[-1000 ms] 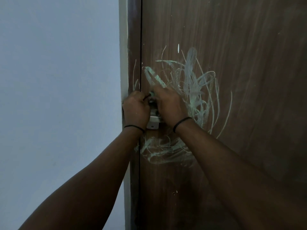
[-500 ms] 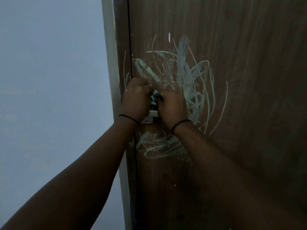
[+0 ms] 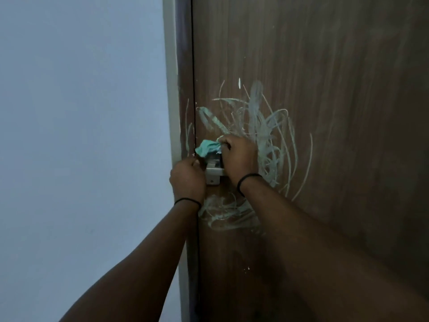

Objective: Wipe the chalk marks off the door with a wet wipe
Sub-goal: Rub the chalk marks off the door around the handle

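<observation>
Pinching wet wipe (image 3: 207,148): right hand (image 3: 240,159), fingers curled | left hand (image 3: 188,180): curled at latch (image 3: 213,175), grip unclear

Dim, bluish light, deep shadow lower right, soft focus, slight wide-angle bowing

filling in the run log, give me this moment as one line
right hand grips wet wipe | left hand curled beside metal latch | chalk marks remain on door

No legible text; door (image 3: 325,112) chalk marks (image 3: 267,126) seem just scribbles.
</observation>
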A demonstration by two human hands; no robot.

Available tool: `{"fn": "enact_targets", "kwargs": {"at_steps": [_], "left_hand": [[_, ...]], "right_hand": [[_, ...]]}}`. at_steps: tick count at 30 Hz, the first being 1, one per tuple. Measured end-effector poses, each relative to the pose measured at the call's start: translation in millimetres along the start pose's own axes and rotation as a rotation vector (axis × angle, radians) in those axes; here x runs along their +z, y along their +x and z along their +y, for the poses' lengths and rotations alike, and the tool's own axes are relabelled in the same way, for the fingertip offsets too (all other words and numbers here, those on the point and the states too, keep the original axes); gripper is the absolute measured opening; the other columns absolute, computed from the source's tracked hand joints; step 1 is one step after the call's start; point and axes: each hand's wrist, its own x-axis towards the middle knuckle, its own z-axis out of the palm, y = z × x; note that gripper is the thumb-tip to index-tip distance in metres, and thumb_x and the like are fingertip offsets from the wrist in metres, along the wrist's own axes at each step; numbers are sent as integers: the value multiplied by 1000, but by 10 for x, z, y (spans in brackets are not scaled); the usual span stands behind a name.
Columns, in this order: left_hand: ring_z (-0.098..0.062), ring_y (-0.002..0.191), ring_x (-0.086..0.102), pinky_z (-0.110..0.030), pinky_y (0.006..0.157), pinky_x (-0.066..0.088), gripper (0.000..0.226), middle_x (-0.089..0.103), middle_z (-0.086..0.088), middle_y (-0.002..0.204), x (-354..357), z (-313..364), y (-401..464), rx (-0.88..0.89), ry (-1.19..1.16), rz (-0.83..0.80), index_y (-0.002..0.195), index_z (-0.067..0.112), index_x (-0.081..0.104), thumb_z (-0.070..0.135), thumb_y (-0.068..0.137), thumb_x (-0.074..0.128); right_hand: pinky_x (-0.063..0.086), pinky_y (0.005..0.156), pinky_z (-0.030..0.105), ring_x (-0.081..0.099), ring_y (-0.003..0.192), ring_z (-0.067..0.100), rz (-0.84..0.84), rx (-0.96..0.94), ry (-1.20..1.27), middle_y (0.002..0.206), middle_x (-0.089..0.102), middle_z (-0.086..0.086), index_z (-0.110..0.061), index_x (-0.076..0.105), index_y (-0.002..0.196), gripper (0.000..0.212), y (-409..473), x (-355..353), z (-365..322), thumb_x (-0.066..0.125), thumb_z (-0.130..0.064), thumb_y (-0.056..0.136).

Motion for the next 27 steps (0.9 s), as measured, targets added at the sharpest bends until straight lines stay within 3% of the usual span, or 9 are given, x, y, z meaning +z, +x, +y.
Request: {"fn": "enact_targets", "kwargs": {"at_steps": [3, 6, 9, 13, 15, 18, 23, 27], "left_hand": [[-22, 72, 57, -26, 64, 36, 22, 70, -14, 86, -9, -107, -97, -80, -14, -62, 85, 7, 72, 13, 93, 53], [-26, 75, 62, -26, 64, 39, 20, 71, -12, 87, 41, -240, -260, -104, -68, -118, 85, 8, 73, 11, 89, 53], [-18, 75, 59, -21, 65, 38, 23, 72, -9, 89, 116, -324, -378, -131, -128, -108, 89, 9, 74, 6, 90, 51], [-16, 84, 60, -20, 74, 39, 24, 72, -10, 99, 183, -406, -467, -167, -216, -87, 98, 8, 73, 4, 91, 50], [-19, 95, 64, -19, 80, 41, 25, 72, -8, 105, 186, -436, -473, -181, -249, -85, 104, 9, 72, 6, 94, 50], [-18, 99, 64, -18, 84, 40, 24, 72, -6, 107, 175, -448, -433, -183, -292, -49, 107, 10, 72, 9, 95, 51], [-20, 102, 64, -18, 85, 41, 25, 71, -7, 109, 212, -406, -349, -202, -345, -32, 110, 9, 71, 9, 95, 50], [-18, 102, 63, -19, 83, 42, 26, 71, -6, 110, 219, -310, -305, -204, -355, -28, 111, 10, 70, 11, 95, 50]], "right_hand": [[41, 86, 23, 60, 101, 26, -103, -194, -189, 111, 64, 17, -2, 71, 102, 24, 56, 148, -49, 52, 0, 87], [35, 97, 15, 57, 110, 31, -160, -393, -263, 108, 67, 21, 5, 70, 99, 18, 121, 235, -58, 57, 3, 86], [48, 90, 32, 59, 103, 27, -216, -541, -445, 102, 70, 12, -6, 73, 95, 26, 170, 265, -99, 59, 7, 78], [48, 82, 33, 57, 95, 22, -439, -770, -650, 93, 71, 6, -16, 75, 96, 22, 223, 251, -225, 63, -5, 82], [49, 83, 37, 60, 94, 23, -415, -828, -599, 91, 72, 6, -16, 76, 93, 16, 367, 133, -240, 66, -11, 82], [49, 85, 41, 66, 87, 30, -181, -711, -402, 86, 74, 12, -6, 77, 84, 14, 535, -1, -132, 65, -2, 79], [51, 84, 38, 63, 93, 29, -233, -609, -348, 97, 73, 10, -8, 75, 96, 19, 417, 48, -21, 63, 0, 84], [47, 79, 33, 63, 88, 25, -111, -429, -244, 95, 71, 13, -6, 73, 95, 14, 321, 62, 17, 61, -6, 87]]}}
